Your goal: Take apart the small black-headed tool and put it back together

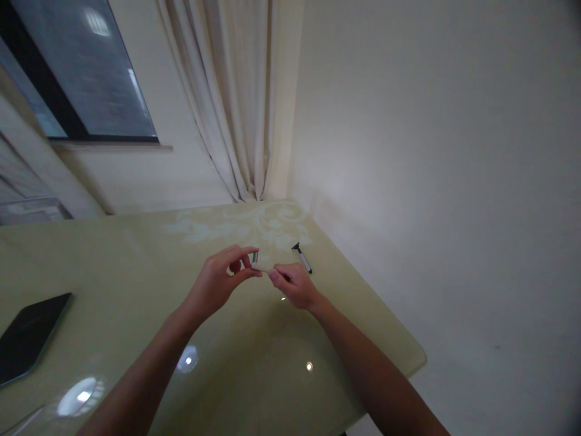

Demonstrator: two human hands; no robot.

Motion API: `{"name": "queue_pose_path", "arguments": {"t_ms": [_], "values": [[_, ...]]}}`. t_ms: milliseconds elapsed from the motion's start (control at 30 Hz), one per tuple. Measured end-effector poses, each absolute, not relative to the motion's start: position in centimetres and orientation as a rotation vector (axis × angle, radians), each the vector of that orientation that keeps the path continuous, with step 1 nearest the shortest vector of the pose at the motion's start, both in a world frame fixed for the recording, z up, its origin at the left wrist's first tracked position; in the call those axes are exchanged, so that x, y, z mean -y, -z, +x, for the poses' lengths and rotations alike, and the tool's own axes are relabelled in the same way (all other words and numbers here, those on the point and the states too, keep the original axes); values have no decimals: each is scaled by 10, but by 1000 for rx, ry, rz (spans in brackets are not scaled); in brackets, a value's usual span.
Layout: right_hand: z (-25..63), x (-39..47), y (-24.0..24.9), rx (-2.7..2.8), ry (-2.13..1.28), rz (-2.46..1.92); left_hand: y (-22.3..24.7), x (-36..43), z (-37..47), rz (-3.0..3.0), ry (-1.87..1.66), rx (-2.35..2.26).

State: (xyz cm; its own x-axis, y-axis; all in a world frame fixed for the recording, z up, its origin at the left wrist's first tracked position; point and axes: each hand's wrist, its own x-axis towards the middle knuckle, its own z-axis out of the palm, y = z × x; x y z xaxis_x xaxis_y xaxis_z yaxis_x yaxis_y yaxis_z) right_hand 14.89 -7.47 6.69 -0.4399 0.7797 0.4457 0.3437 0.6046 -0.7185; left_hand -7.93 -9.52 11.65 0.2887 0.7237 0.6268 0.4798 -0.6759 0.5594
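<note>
Over the middle of the glossy table (218, 351), my left hand (224, 272) pinches a small metallic cylinder (255, 257) upright between thumb and fingers. My right hand (295, 284) is closed on a thin pale stick (263, 269), whose wider end lies at the bottom of the cylinder by my left thumb. Whether the two touch is too small to tell. Just beyond my right hand, a black and silver razor (302, 258) lies on the table.
A dark flat tablet-like object (34, 333) lies at the table's left. Curtains (227, 91) and a window (109, 72) are behind the table. A plain wall (431, 181) runs along its right edge.
</note>
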Motion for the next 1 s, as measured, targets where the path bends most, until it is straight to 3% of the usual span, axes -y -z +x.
{"name": "queue_pose_path", "arguments": {"t_ms": [1000], "values": [[149, 72, -65, 1945, -706, -915, -121, 98, -77, 2319, -1330, -1068]]}}
